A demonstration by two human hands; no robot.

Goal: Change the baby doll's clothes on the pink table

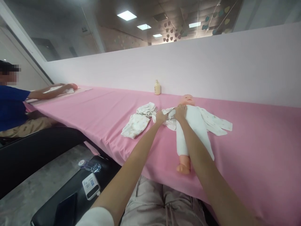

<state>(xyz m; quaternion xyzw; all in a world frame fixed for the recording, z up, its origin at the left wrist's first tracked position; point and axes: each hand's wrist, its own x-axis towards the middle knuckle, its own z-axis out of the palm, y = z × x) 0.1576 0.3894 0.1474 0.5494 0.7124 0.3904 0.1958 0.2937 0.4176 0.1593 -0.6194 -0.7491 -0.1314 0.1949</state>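
A baby doll (188, 100) lies on its back on the pink table cover (254, 150), head toward the wall, dressed in a white garment (196, 124) with an open patterned jacket (217, 124) spread under it. My left hand (161, 117) is closed on the jacket's left sleeve beside the doll's shoulder. My right hand (180, 112) rests closed at the doll's shoulder, gripping the same fabric. One bare doll foot (183, 168) points toward me.
A crumpled pair of patterned baby clothes (138, 121) lies left of the doll. A small lotion bottle (157, 87) stands by the pink wall. At far left another person's arm (50, 91) reaches onto the table. A phone and power bank (90, 185) lie on a black seat.
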